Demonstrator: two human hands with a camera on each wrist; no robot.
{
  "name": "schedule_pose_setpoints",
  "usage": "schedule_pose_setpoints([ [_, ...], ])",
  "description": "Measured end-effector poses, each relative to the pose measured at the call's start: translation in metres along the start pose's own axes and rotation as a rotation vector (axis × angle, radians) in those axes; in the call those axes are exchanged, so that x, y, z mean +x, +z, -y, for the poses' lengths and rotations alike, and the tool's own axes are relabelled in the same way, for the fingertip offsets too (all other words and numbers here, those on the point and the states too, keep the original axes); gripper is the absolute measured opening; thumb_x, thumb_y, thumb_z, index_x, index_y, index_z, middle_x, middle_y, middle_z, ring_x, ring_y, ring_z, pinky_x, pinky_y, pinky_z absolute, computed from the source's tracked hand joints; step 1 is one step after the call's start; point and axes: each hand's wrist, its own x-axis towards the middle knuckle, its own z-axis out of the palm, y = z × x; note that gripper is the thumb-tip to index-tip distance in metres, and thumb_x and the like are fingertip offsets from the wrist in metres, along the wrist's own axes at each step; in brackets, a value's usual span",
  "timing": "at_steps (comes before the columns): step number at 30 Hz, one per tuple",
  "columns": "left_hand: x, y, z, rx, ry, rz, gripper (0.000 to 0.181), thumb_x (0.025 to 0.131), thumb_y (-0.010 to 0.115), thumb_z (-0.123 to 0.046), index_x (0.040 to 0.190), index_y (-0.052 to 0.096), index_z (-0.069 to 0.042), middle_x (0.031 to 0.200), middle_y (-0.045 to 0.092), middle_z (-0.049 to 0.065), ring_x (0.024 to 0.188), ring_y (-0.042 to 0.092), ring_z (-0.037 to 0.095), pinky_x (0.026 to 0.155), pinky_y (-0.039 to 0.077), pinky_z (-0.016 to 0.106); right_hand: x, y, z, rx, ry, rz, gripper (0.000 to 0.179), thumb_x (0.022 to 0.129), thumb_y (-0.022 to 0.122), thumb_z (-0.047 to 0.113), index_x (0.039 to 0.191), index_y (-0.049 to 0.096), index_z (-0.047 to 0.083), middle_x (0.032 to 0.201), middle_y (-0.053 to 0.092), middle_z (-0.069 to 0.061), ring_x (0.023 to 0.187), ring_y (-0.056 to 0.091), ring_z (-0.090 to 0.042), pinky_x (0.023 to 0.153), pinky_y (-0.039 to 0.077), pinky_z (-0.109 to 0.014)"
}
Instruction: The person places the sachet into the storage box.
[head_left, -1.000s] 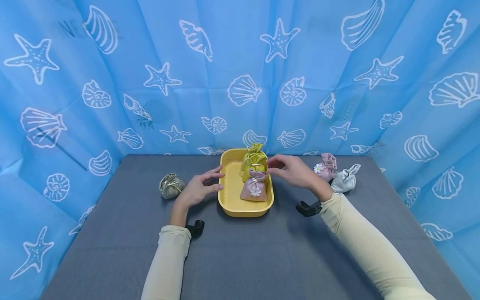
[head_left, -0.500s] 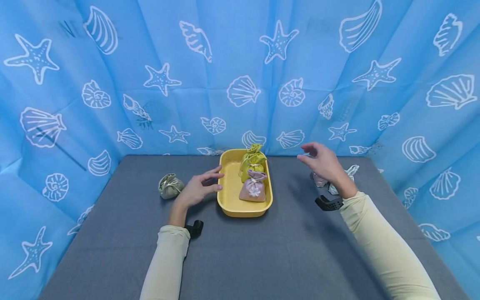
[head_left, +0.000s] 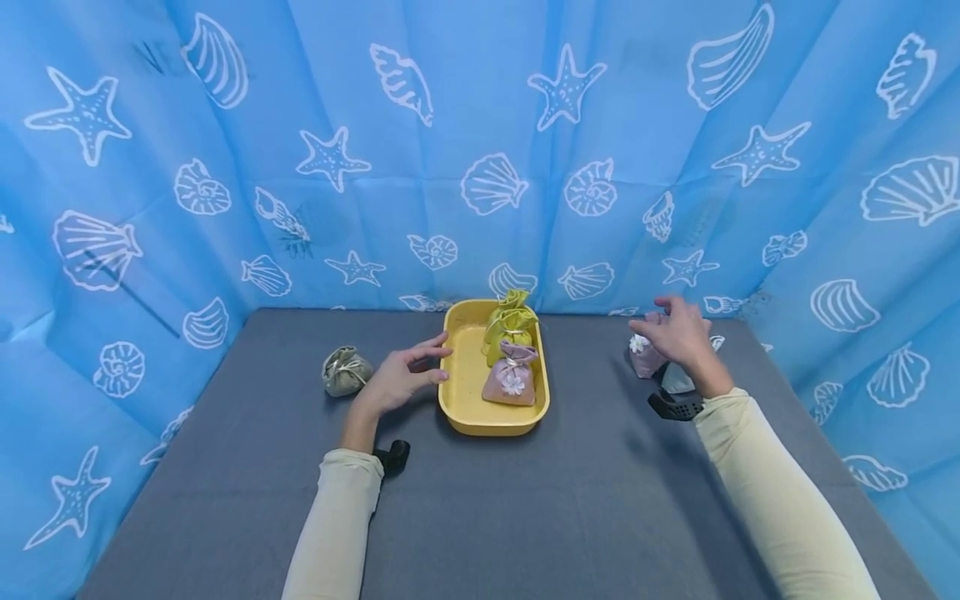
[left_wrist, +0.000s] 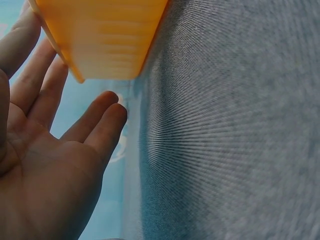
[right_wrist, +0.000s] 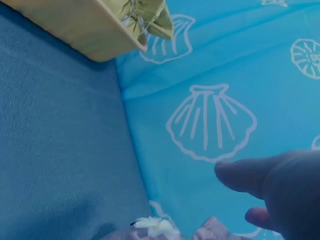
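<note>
My left hand [head_left: 396, 379] rests at the left rim of a yellow plastic tray [head_left: 463, 402], its fingers loosely spread. In the left wrist view, the fingertips [left_wrist: 52, 75] lie along the tray's outer wall [left_wrist: 100, 40]. Inside the tray, along its right side, stand a pink drawstring pouch [head_left: 501, 390] with a white flower and yellow-green pouches [head_left: 510, 327]. My right hand [head_left: 681, 337] hovers over a second pink pouch [head_left: 645, 362], also with a flower, at the far right. Its thumb and finger are apart in the right wrist view, above that pouch's flower [right_wrist: 156, 226].
A silvery pouch [head_left: 677, 381] sits beside the right-hand pink one, partly hidden by my hand. Left of the tray is an olive pouch [head_left: 346, 372]. A grey cloth covers the table [head_left: 487, 517]; a blue seashell curtain [head_left: 427, 167] hangs behind and at both sides.
My right hand has left the tray's right side and moved right to the pink pouch there. The left hand has stayed at the tray's rim.
</note>
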Motion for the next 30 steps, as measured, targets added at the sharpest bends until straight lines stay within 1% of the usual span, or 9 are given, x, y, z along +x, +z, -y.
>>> schedule_pose_setpoints([
  [3, 0.000, 0.000, 0.002, 0.007, -0.008, -0.002, 0.048, 0.095, 0.073, -0.027, 0.140, 0.063, -0.014, 0.163, 0.040, -0.013, 0.155, 0.033, 0.026, 0.122, 0.035, 0.054, 0.001, 0.003, -0.005, 0.013, 0.036, 0.062, 0.085, 0.098, 0.063, 0.040, 0.153, 0.026, -0.014, 0.146, 0.039, -0.044, 0.138, 0.032, -0.059, 0.113, 0.028, -0.068],
  [7, 0.001, 0.000, 0.004, 0.016, -0.014, -0.009, 0.048, 0.095, 0.074, -0.029, 0.140, 0.063, -0.015, 0.162, 0.041, -0.015, 0.154, 0.035, 0.026, 0.122, 0.035, 0.054, 0.002, 0.009, -0.009, -0.016, 0.071, 0.127, 0.088, 0.099, 0.061, 0.036, 0.153, 0.017, -0.019, 0.147, 0.035, -0.048, 0.136, 0.037, -0.061, 0.108, 0.041, -0.067],
  [8, 0.001, 0.000, 0.004, 0.017, -0.011, -0.006, 0.048, 0.095, 0.074, -0.028, 0.140, 0.063, -0.015, 0.162, 0.041, -0.014, 0.154, 0.035, 0.027, 0.122, 0.035, 0.054, 0.002, 0.011, -0.010, -0.038, 0.070, 0.127, 0.085, 0.100, 0.060, 0.035, 0.152, 0.020, -0.020, 0.145, 0.037, -0.048, 0.134, 0.040, -0.061, 0.107, 0.042, -0.067],
  [10, 0.001, 0.000, 0.004, 0.021, -0.010, -0.005, 0.048, 0.095, 0.074, -0.029, 0.140, 0.063, -0.016, 0.162, 0.041, -0.014, 0.155, 0.033, 0.026, 0.123, 0.034, 0.054, 0.002, 0.015, -0.011, -0.086, 0.049, 0.092, 0.072, 0.099, 0.060, 0.033, 0.143, 0.039, -0.020, 0.134, 0.051, -0.045, 0.125, 0.051, -0.058, 0.100, 0.047, -0.064],
  [13, 0.001, 0.001, 0.004, 0.026, -0.015, -0.008, 0.048, 0.095, 0.074, -0.030, 0.139, 0.064, -0.017, 0.162, 0.041, -0.015, 0.155, 0.032, 0.024, 0.123, 0.034, 0.054, 0.002, 0.021, -0.013, -0.143, -0.009, 0.011, 0.048, 0.098, 0.061, 0.029, 0.115, 0.064, -0.015, 0.107, 0.068, -0.036, 0.102, 0.064, -0.051, 0.090, 0.051, -0.060],
  [16, 0.001, 0.001, 0.003, 0.018, -0.017, -0.010, 0.048, 0.095, 0.074, -0.029, 0.139, 0.064, -0.016, 0.162, 0.041, -0.014, 0.155, 0.032, 0.024, 0.123, 0.035, 0.053, 0.003, 0.026, -0.014, -0.150, -0.035, -0.053, 0.036, 0.096, 0.061, 0.024, 0.100, 0.071, -0.010, 0.091, 0.071, -0.029, 0.088, 0.067, -0.046, 0.083, 0.052, -0.058],
  [20, 0.000, 0.000, 0.001, 0.012, -0.018, -0.009, 0.048, 0.095, 0.074, -0.029, 0.139, 0.064, -0.017, 0.162, 0.041, -0.014, 0.155, 0.034, 0.025, 0.122, 0.036, 0.053, 0.004, 0.030, -0.012, -0.114, -0.005, -0.063, 0.036, 0.098, 0.057, 0.023, 0.104, 0.071, -0.009, 0.094, 0.071, -0.029, 0.089, 0.068, -0.046, 0.081, 0.054, -0.057],
  [25, 0.000, 0.000, 0.001, 0.009, -0.019, -0.010, 0.048, 0.094, 0.074, -0.030, 0.139, 0.064, -0.017, 0.162, 0.042, -0.016, 0.155, 0.033, 0.025, 0.123, 0.034, 0.054, 0.006, 0.031, -0.008, -0.130, 0.011, -0.066, 0.042, 0.104, 0.048, 0.025, 0.110, 0.067, -0.012, 0.109, 0.068, -0.036, 0.104, 0.064, -0.055, 0.087, 0.053, -0.061],
  [30, 0.001, 0.000, 0.003, 0.003, 0.001, -0.007, 0.047, 0.094, 0.075, -0.027, 0.139, 0.064, -0.016, 0.162, 0.042, -0.014, 0.155, 0.033, 0.024, 0.122, 0.036, 0.052, 0.006, 0.031, -0.003, -0.102, 0.009, -0.090, 0.038, 0.104, 0.051, 0.024, 0.112, 0.066, -0.010, 0.111, 0.069, -0.034, 0.108, 0.062, -0.054, 0.086, 0.051, -0.061],
])
